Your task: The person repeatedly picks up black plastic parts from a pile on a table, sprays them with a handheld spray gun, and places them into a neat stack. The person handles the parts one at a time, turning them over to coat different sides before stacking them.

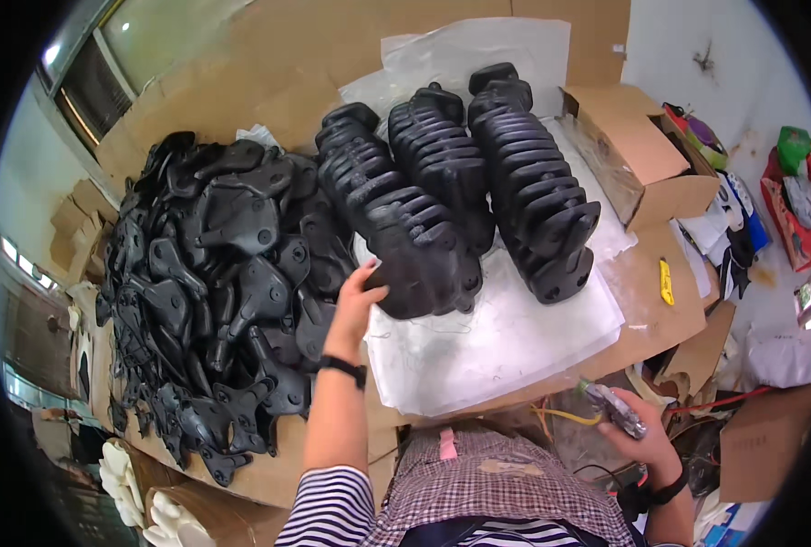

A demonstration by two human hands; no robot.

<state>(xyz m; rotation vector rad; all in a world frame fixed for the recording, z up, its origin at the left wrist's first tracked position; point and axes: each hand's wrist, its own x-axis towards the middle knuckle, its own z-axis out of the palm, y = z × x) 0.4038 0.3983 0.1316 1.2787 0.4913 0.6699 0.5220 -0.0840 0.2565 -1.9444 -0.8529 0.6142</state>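
One matte-black part (416,273), left fingers (375,294) at its edge, grip unclear; right fingers (619,438) clasp a half-hidden silvery tool (617,410).

– Lettering, item one?
– Brown carton (774,451), lower right: faint print on one panel, too small to read.
– Item two?
– White bag (788,360), right side: small dark marks near the top, too faint to read.
– Other labels, numbers, signs?
– None legible in this view.

Loose parts (241,217) left of stacked rows (442,155) on sheets (533,351); knife (666,282) right, carton (631,146) behind knife.
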